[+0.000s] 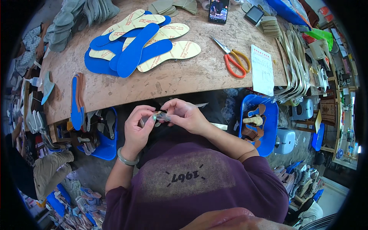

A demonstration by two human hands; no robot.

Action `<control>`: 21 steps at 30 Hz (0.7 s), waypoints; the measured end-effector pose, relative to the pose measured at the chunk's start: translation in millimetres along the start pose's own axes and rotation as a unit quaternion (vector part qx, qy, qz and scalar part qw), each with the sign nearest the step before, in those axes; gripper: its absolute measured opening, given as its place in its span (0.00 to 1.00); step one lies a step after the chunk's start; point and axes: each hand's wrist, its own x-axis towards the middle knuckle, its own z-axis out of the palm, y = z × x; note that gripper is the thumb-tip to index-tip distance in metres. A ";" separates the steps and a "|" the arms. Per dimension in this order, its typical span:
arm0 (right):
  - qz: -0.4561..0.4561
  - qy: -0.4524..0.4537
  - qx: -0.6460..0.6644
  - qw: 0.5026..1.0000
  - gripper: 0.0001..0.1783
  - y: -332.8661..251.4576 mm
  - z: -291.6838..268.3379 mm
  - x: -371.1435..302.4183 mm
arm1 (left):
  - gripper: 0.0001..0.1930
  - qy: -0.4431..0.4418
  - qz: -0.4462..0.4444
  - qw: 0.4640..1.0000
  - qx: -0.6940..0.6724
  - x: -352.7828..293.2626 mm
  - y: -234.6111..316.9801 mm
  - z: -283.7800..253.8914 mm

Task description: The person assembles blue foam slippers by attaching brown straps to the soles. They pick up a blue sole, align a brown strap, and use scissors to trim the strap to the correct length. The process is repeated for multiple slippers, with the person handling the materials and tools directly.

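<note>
Just off the near edge of the table (pixel 184 78), over the lap, the left hand (pixel 137 128) and right hand (pixel 187 115) meet on a small pale strap piece (pixel 159 116): each pinches an end of it between thumb and fingertips, the other fingers curled in. A pale bangle (pixel 126 159) sits on the left wrist. Below the table's edge a blue bin (pixel 264 126) of brown straps stands to the right, another blue bin (pixel 105 143) to the left. On the table, orange scissors (pixel 234 59) lie right of centre, with a white paper slip (pixel 262 69) just beside them near the right edge. Blue and tan insoles (pixel 140 46) overlap in a heap left of centre. At the far edge a phone (pixel 219 10) lies with its screen lit.
</note>
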 end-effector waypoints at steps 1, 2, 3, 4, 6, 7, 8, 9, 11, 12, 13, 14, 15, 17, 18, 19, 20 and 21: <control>0.022 -0.003 -0.014 1.000 0.14 1.4 -0.4 1.2 | 0.02 0.006 -0.002 1.000 0.011 0.3 -0.9 0.8; 0.045 -0.007 -0.028 0.999 0.13 3.4 -1.1 2.4 | 0.01 0.013 -0.005 1.000 0.021 0.8 -1.4 1.6; 0.068 -0.011 -0.042 0.997 0.13 4.7 -1.8 3.3 | 0.01 0.026 0.010 0.999 0.046 1.4 -1.6 2.2; 0.088 -0.019 -0.048 0.995 0.13 5.6 -1.9 3.8 | 0.01 0.038 0.024 0.996 0.071 1.6 -1.9 2.7; 0.130 -0.037 -0.060 0.989 0.12 7.1 -2.2 4.3 | 0.01 0.072 0.006 0.997 0.041 0.9 -2.8 4.2; 0.107 -0.059 -0.094 0.988 0.10 7.0 -4.6 5.0 | 0.02 0.093 -0.025 0.995 -0.014 -0.6 -3.0 5.4; 0.111 -0.072 -0.082 0.988 0.09 6.1 -6.5 4.3 | 0.02 0.113 -0.057 0.990 -0.068 -2.7 -3.6 6.5; 0.114 -0.086 -0.070 0.987 0.09 5.1 -8.8 2.9 | 0.03 0.117 -0.094 0.986 -0.079 -7.0 -7.8 0.7; 0.131 -0.118 -0.060 0.983 0.08 0.3 -15.6 0.1 | 0.03 0.187 -0.092 0.971 -0.118 -9.2 -12.2 -5.5; 0.144 -0.136 -0.061 0.978 0.08 -5.0 -20.7 -1.7 | 0.04 0.228 -0.091 0.960 -0.132 -11.3 -17.4 -10.0; 0.158 -0.155 -0.062 0.973 0.08 -9.7 -26.1 -3.9 | 0.05 0.247 -0.096 0.955 -0.135 -13.0 -21.8 -18.8; 0.166 -0.163 -0.061 0.971 0.08 -13.8 -32.0 -7.1 | 0.06 0.270 -0.087 0.946 -0.160 -14.4 -24.3 -25.2; 0.174 -0.170 -0.060 0.968 0.08 -18.0 -38.8 -11.3 | 0.06 0.298 -0.090 0.936 -0.163 -15.6 -25.1 -30.4; 0.178 -0.173 -0.060 0.967 0.07 -19.5 -54.5 -22.6 | 0.06 0.349 -0.094 0.918 -0.163 -20.8 -29.1 -43.5; 0.205 -0.148 -0.049 0.966 0.07 -21.0 -63.1 -29.2 | 0.07 0.361 -0.081 0.914 -0.165 -21.0 -32.7 -52.6; 0.188 -0.133 -0.085 0.970 0.07 -23.6 -73.5 -36.7 | 0.07 0.378 -0.088 0.908 -0.158 -22.8 -33.8 -60.9; 0.168 -0.118 -0.119 0.971 0.07 -27.6 -86.6 -45.4 | 0.07 0.395 -0.094 0.902 -0.148 -24.7 -33.5 -69.1; 0.152 -0.098 -0.189 0.965 0.07 -33.7 -101.1 -55.4 | 0.07 0.421 -0.107 0.893 -0.117 -29.4 -36.7 -78.2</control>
